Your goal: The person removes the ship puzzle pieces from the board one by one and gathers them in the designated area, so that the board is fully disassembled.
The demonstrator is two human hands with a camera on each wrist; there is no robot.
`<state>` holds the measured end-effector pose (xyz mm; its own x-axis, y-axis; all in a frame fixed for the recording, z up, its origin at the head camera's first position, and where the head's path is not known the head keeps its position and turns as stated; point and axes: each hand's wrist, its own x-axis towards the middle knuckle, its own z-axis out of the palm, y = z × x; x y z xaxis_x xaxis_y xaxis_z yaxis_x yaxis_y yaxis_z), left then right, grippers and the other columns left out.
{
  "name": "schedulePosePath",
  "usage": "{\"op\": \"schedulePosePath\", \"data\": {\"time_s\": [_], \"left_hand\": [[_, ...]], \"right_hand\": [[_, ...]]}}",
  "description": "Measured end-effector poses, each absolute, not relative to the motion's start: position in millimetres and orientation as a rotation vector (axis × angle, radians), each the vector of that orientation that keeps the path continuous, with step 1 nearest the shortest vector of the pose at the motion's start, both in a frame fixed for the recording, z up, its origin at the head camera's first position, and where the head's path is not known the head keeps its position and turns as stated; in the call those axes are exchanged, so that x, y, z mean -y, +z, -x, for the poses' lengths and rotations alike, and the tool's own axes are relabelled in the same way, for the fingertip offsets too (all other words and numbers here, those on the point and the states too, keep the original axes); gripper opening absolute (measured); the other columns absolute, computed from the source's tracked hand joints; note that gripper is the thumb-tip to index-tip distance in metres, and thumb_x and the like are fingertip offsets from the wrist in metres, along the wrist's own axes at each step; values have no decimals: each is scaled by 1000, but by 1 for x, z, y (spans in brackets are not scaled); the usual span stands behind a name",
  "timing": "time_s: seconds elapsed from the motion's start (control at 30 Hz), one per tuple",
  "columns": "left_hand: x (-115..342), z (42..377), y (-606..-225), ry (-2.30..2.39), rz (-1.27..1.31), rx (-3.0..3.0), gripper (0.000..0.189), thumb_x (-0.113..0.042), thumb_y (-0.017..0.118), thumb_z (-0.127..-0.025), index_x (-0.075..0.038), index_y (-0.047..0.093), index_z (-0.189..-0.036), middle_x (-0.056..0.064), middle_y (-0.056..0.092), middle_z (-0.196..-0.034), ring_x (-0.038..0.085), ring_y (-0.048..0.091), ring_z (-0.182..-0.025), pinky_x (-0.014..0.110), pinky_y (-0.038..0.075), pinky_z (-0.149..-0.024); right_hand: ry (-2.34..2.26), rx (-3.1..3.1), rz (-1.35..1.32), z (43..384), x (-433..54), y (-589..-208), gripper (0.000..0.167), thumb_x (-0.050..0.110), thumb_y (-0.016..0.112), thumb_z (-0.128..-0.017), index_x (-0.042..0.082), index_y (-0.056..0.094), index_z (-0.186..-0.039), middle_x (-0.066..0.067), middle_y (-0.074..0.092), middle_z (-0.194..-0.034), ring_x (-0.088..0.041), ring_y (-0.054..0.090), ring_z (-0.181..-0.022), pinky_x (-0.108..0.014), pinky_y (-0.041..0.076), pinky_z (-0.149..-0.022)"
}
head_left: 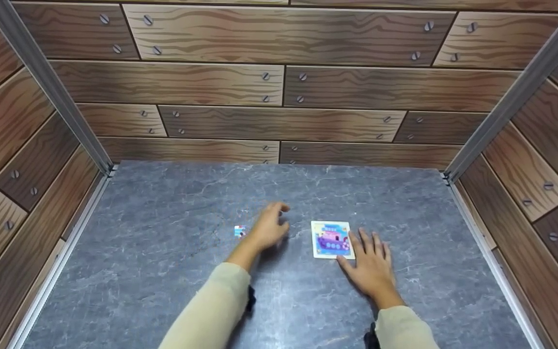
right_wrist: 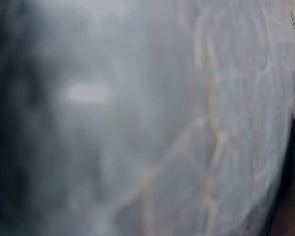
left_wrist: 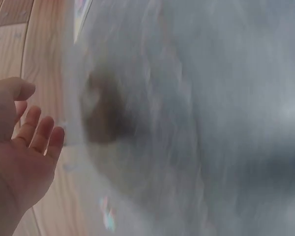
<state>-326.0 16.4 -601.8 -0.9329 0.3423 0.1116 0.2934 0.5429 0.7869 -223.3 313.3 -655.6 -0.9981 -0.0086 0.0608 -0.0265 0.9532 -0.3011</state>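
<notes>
A white-bordered square card or board (head_left: 326, 254) with a pink and purple ship picture lies on the grey marbled table. My right hand (head_left: 370, 266) rests at its right side, fingers spread, with the thumb at the lower right corner and the index finger at the right edge. Left of the board, my left hand (head_left: 269, 228) hovers over the table, fingers loosely bent and nothing in them. The left wrist view shows this left hand (left_wrist: 29, 152) palm-side and bare. Beyond its wrist side lies a small colourful square piece (head_left: 239, 231), blurred in the left wrist view.
The marbled tabletop (head_left: 172, 271) is walled in by wood-print panels (head_left: 279, 87) at the back and both sides. Metal frame posts (head_left: 58, 97) stand at the corners. Blurred tabletop fills most of the right wrist view.
</notes>
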Motion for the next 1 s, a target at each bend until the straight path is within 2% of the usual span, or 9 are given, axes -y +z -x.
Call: {"op": "schedulePosePath", "data": {"time_s": [0.23,0.43,0.67,0.87,1.0], "left_hand": [[-64,314,-619,1382,-611,-2661,41,-11,75,-93,-4,67,-132,18,66,-135,36,65,-128,51,52,-116],[-93,313,-630,1282,-583,-2734,36,-27,78,-97,-13,72,-130,10,69,-139,33,62,-138,53,46,-120],[-103,315,-636,1232,-427,-2797,38,-34,83,-93,-14,76,-125,9,70,-138,31,61,-134,57,45,-117],[-105,313,-635,1171,-457,-2808,40,-36,84,-93,-19,79,-129,7,69,-134,28,60,-127,54,46,-112],[-105,311,-636,1129,-479,-2827,39,-37,84,-93,-22,79,-128,6,67,-135,27,59,-128,52,46,-111]], "right_hand": [[489,3046,-26,223,-315,-657,85,65,58,-103,20,34,-171,-16,25,-180,-50,14,-167,-74,7,-132],[492,3051,-25,224,-315,-659,86,65,58,-103,20,34,-171,-16,25,-181,-50,14,-167,-74,5,-132],[496,3035,-27,223,-314,-658,85,66,59,-102,20,35,-170,-16,25,-180,-50,15,-167,-74,6,-132],[488,3017,-27,221,-315,-658,84,65,60,-101,19,38,-169,-17,28,-179,-51,17,-166,-74,7,-132],[485,3021,-32,221,-314,-658,84,65,59,-102,20,38,-169,-17,28,-179,-51,17,-166,-74,8,-132]]}}
